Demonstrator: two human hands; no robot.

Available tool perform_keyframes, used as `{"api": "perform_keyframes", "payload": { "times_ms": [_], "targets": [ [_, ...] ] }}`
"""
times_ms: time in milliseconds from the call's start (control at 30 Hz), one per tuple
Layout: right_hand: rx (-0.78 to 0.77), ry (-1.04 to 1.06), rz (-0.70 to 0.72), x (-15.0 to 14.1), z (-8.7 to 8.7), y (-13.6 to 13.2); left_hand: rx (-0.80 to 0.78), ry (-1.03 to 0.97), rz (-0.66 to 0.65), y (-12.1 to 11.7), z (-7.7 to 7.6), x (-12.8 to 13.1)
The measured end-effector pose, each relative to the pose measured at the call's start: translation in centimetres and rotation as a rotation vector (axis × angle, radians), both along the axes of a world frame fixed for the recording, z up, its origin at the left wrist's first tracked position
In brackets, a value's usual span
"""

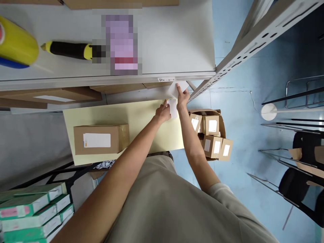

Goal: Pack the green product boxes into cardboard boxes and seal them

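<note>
My right hand (182, 97) is closed on a white paper slip (173, 89), with the thumb laid over it, just below the shelf's front edge. Under it, a second white slip (173, 109) shows against a pale yellow board (141, 114). The fingers of my left hand (163, 112) are closed at the left edge of this lower slip. Print on the slips is too small to read. A brown cardboard box (101, 140) with a white label sits on the board, left of my left forearm.
A grey shelf (177, 40) holds a black-and-yellow pen-shaped tool (68, 50) and a yellow bottle (17, 42). Its perforated metal post (227, 64) rises at right. An open carton (222, 123) of small labelled boxes stands beside the board. Green-and-white boxes (32, 209) are stacked lower left; folding chairs (293, 185) stand right.
</note>
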State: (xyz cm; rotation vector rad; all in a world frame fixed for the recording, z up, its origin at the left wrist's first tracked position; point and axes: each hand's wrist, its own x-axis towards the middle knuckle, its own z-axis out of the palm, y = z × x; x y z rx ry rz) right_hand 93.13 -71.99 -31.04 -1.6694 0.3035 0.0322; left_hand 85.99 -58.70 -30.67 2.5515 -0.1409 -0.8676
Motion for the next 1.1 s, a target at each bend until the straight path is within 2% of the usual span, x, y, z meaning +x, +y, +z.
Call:
{"api": "perform_keyframes", "payload": {
  "times_ms": [33, 67, 133, 200, 333, 400, 467, 567, 733, 900, 1100],
  "targets": [
    [0.068, 0.006, -0.111, -1.6, 0.9, 0.6, -0.014, -0.046, 0.000, 0.3, 0.5, -0.1],
    [0.120, 0.025, -0.160, -3.3, 1.8, 1.1, -0.032, -0.091, 0.012, 0.9, 1.0, -0.3],
    [0.201, 0.089, -0.213, -7.0, 3.4, 1.8, -0.096, -0.140, 0.080, 2.3, 2.1, -1.1],
    [0.292, 0.134, -0.253, -10.6, 4.5, 2.1, -0.242, -0.101, 0.215, 4.0, 3.2, -2.7],
    [0.399, 0.228, -0.282, -17.0, 5.4, 3.0, -0.642, 0.037, 0.506, 7.2, 5.4, -8.2],
    [0.423, 0.277, -0.261, -19.4, 5.7, 4.0, -0.711, 0.008, 0.544, 8.5, 6.6, -11.4],
    [0.429, 0.316, -0.226, -21.3, 6.1, 5.1, -0.702, -0.038, 0.563, 9.6, 7.7, -14.2],
    [0.435, 0.349, -0.172, -23.2, 7.2, 6.8, -0.687, -0.060, 0.599, 11.3, 9.1, -17.0],
    [0.390, 0.325, -0.058, -24.8, 9.8, 9.4, -0.792, 0.056, 0.633, 14.9, 11.1, -20.1],
    [0.294, 0.292, 0.024, -25.5, 12.5, 13.3, -0.871, 0.120, 0.598, 19.8, 13.4, -23.4],
    [0.286, 0.249, 0.111, -26.3, 15.4, 18.8, -0.971, 0.068, 0.703, 26.0, 15.9, -27.0]
  ]
}}
